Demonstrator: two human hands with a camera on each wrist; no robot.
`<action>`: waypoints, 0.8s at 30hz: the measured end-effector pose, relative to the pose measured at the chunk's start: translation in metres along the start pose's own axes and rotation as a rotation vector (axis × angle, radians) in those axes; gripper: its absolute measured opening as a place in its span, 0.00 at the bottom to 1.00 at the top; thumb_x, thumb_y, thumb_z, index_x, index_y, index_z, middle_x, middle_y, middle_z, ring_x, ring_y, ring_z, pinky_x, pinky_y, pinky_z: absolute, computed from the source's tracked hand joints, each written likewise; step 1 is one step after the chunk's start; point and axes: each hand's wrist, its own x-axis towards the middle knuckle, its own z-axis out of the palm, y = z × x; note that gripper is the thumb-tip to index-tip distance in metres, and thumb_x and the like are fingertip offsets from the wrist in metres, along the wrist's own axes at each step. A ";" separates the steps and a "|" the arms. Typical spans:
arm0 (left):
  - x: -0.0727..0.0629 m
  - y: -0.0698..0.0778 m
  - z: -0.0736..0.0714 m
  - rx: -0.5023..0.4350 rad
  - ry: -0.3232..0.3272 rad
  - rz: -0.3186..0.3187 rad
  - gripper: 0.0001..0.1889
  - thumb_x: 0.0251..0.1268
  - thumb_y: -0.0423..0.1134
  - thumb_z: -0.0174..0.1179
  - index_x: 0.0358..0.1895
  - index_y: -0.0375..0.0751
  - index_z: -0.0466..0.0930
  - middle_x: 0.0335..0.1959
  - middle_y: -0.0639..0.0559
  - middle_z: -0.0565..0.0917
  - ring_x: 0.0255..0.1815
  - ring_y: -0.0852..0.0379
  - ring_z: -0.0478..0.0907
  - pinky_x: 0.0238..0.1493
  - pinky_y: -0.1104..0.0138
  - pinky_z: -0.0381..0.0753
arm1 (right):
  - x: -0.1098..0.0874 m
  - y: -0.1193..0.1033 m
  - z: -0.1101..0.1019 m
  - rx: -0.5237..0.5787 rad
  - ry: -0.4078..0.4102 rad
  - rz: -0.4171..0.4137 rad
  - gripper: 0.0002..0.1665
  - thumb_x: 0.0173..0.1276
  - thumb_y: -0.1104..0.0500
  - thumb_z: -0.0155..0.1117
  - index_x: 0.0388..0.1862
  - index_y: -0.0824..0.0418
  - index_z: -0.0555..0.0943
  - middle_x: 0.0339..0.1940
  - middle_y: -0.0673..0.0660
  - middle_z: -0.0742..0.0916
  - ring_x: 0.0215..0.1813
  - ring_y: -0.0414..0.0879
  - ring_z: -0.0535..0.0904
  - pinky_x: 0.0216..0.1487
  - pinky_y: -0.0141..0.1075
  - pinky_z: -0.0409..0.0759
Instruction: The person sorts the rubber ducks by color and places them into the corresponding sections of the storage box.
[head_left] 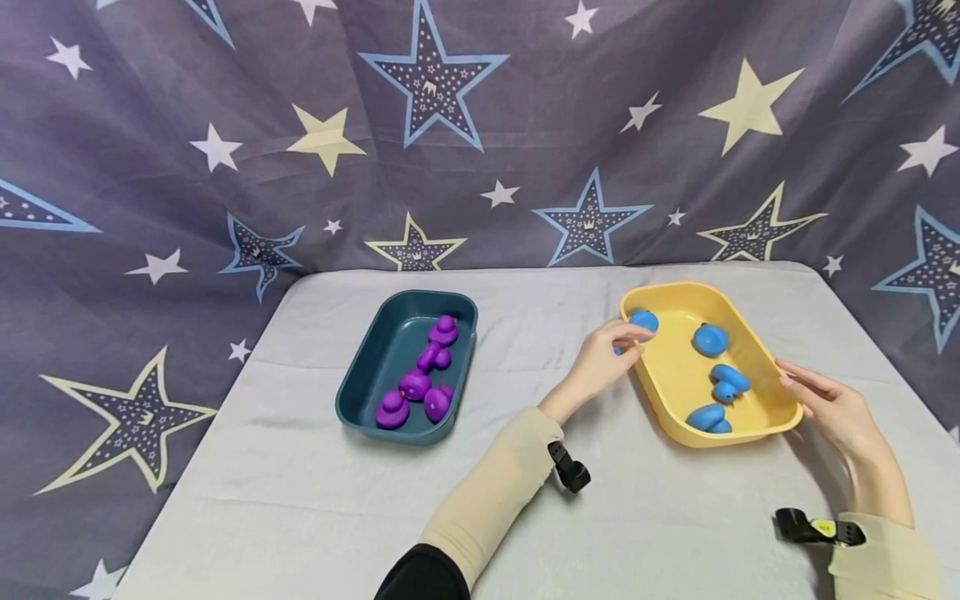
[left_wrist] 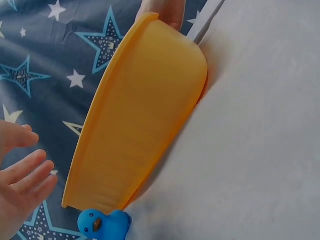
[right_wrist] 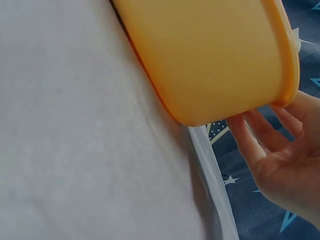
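Observation:
My left hand (head_left: 596,367) is at the left rim of a yellow basin (head_left: 675,300), fingers apart with nothing between them in the left wrist view. Just by its fingertips in the head view is a blue rubber duck (head_left: 644,321). Another blue duck (left_wrist: 102,224) sits outside the basin, against its near wall in the left wrist view and mostly hidden by my hand in the head view. More blue ducks (head_left: 710,339) lie inside, some tipped over. On the opposite side, my right hand (head_left: 840,417) touches the basin's rim and outer wall with extended fingers (right_wrist: 247,142).
A dark teal basin (head_left: 351,398) stands to the left, holding several purple ducks (head_left: 415,384). Both basins are on a table with a pale cloth (head_left: 247,467). Behind it hangs a grey curtain (head_left: 525,108) with stars.

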 end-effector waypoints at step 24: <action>-0.005 -0.015 -0.018 0.102 0.029 -0.073 0.11 0.53 0.30 0.59 0.41 0.39 0.81 0.42 0.48 0.79 0.46 0.59 0.74 0.46 0.75 0.71 | -0.001 -0.002 0.001 -0.004 -0.002 0.007 0.21 0.62 0.57 0.59 0.55 0.47 0.75 0.35 0.24 0.77 0.38 0.17 0.71 0.34 0.15 0.70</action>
